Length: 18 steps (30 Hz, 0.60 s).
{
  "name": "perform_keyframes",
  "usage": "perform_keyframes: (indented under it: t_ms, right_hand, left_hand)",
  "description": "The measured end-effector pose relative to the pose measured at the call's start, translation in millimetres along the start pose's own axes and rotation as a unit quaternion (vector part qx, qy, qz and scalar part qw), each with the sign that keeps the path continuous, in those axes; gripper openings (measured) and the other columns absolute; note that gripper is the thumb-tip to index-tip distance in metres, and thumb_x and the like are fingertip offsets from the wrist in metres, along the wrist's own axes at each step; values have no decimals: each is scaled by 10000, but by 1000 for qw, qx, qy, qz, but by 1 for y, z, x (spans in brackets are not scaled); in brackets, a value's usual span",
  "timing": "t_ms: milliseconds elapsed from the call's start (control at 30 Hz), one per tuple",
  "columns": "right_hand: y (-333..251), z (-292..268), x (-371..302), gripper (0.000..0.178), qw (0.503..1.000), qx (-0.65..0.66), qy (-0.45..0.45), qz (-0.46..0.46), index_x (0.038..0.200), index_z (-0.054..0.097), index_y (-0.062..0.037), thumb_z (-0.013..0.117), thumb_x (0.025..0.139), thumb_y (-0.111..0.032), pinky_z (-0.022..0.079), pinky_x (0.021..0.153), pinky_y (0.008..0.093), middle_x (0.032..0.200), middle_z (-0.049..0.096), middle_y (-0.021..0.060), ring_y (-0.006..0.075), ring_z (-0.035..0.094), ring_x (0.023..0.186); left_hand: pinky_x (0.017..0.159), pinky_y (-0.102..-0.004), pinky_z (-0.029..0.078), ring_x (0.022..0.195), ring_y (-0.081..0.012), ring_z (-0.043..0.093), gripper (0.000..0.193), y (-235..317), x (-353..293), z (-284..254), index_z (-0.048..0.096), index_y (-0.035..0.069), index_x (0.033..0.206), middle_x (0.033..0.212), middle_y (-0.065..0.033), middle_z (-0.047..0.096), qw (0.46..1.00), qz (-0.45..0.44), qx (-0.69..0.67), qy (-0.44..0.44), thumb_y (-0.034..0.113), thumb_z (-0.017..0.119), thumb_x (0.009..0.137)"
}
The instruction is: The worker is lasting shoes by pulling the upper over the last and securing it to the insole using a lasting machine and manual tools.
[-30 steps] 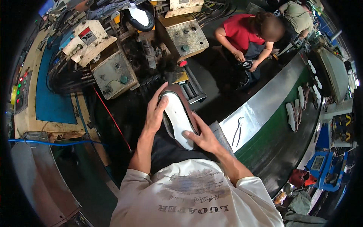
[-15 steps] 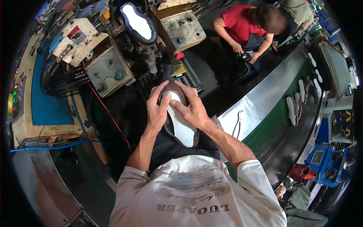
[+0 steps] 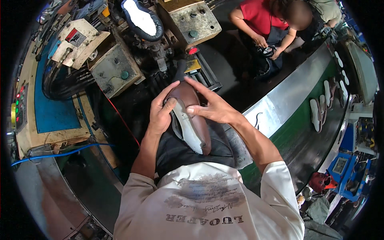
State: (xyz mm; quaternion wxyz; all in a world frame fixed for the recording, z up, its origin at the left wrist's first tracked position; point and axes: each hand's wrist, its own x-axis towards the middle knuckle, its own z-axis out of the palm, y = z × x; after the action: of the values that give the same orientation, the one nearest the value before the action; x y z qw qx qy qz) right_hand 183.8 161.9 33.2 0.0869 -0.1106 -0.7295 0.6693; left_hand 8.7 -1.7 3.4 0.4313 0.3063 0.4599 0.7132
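Over the person's lap, a brown shoe (image 3: 191, 120) is lying sole-up, its long axis running from 11 to 5 o'clock. Left hand (image 3: 162, 112) is cupping its 9 o'clock side, fingers curled on it; right hand (image 3: 212, 109) is pressing from 3 o'clock, equally close.

Even, fairly bright workshop light from overhead, with soft shadows only. Glare streaks along the curved polished steel conveyor rim (image 3: 280, 100) toward three o'clock. Fisheye bending is heavy at the edges, black vignette all round. The centre is sharp; the dark machine recess (image 3: 132, 100) at eleven o'clock goes murky.
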Motion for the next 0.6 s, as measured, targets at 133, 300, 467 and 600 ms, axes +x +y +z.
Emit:
perform_keyframes:
  t_ms: [133, 300, 467, 600]
  right_hand:
    - [0, 11, 8, 866, 997, -66, 47, 16, 1714, 353, -75, 810, 997, -241, 384, 1259, 409, 1666, 457, 215, 303, 474, 1522]
    - [15, 5, 9, 819, 993, 76, 72, 62, 1715, 345, -79, 768, 1032, -240, 410, 1224, 393, 1606, 507, 185, 271, 506, 1468]
    - [41, -3, 1, 814, 971, 191, 102, 103, 1705, 380, -123, 767, 1012, -304, 464, 1125, 364, 1425, 575, 153, 245, 557, 1303]
    - [48, 1, 3, 787, 967, 195, 109, 119, 1693, 406, -135, 766, 1014, -303, 464, 1114, 372, 1415, 569, 148, 247, 544, 1311]
  left_hand:
    - [1158, -362, 465, 1293, -205, 633, 489, -6, 10, 15, 638, -16, 1496, 1422, -110, 689, 993, 23, 106, 38, 242, 705, 1087]
    - [1176, -370, 454, 1326, -215, 615, 477, -18, 13, 21, 608, -11, 1523, 1448, -124, 663, 994, -54, 45, 80, 219, 659, 1109]
    - [1258, -400, 394, 1486, -271, 510, 527, -38, 2, 20, 461, 17, 1648, 1633, -147, 513, 975, -128, -171, 61, 170, 546, 1152]
    - [1245, -400, 416, 1475, -254, 519, 545, -55, -8, 30, 467, 52, 1651, 1622, -118, 526, 981, -112, -106, 118, 166, 603, 1136]
